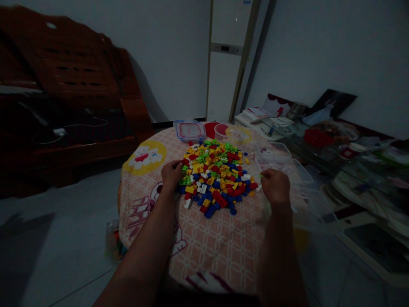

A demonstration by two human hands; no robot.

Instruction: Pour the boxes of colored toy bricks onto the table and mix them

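A heap of small plastic bricks [217,177] in red, yellow, green, blue and white lies in the middle of a round table [204,247] covered with a pink patterned cloth. My left hand [171,175] rests at the heap's left edge, fingers curled down onto the bricks. At the heap's right edge is my right hand [275,186], fingers closed, with a small green brick [261,175] showing at the fingertips.
Clear plastic containers [284,168] stand to the right of the heap. A clear lid with a red rim [189,130] and a round tub [223,130] lie behind it. A dark wooden bench [64,106] is on the left, a cluttered glass table [335,145] on the right.
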